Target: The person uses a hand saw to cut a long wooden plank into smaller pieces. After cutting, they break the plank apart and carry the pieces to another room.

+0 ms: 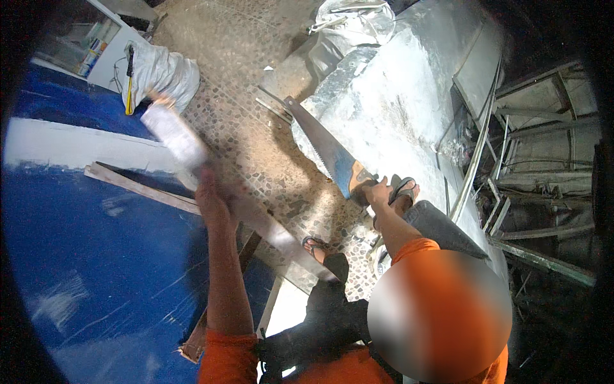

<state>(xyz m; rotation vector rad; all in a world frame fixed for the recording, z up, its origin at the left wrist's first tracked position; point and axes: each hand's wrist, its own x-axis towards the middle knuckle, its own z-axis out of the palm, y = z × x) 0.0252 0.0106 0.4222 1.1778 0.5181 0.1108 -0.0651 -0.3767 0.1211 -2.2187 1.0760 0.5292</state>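
Note:
A hand saw [323,144] with a dark blade, blue near its wooden handle, is in my right hand [378,192]. My fingers are wrapped round the handle, and the blade slants up and to the left above the floor. My left hand [215,195] is closed round a long, pale wooden board [173,133], smeared by motion. The board runs from the upper left down toward my body, past the edge of the blue surface [128,256]. Saw and board are apart.
A thin, bowed wooden strip [144,187] lies on the blue surface. Beyond it stands a white sack [171,73] with a yellow-handled tool [130,93] against it. White-smeared sheeting [396,96] is at right, beside metal frames [543,173]. My sandalled foot [313,248] is on the speckled floor [224,83].

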